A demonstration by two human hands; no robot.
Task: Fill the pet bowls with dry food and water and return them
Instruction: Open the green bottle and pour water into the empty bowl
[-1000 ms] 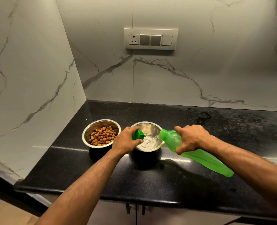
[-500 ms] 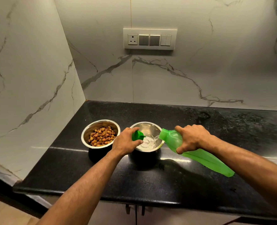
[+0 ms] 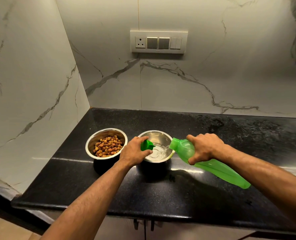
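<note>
Two steel bowls stand side by side on the black counter (image 3: 161,196). The left bowl (image 3: 91,144) holds brown dry food (image 3: 107,145). The right bowl (image 3: 158,135) has a little water in its bottom. My right hand (image 3: 205,147) grips a green bottle (image 3: 218,168), tilted with its mouth over the right bowl's rim; water runs from it into the bowl. My left hand (image 3: 135,151) rests at that bowl's left rim and holds the green bottle cap (image 3: 146,144).
Marble walls close the corner at the left and back. A switch panel with a socket (image 3: 159,41) sits on the back wall. The counter at the back right looks wet (image 3: 216,123). The counter's front edge runs below my forearms, with cabinet doors underneath.
Water keeps flowing into the right bowl. Both hands and the bottle hold nearly the same pose; only the view shifts slightly.
</note>
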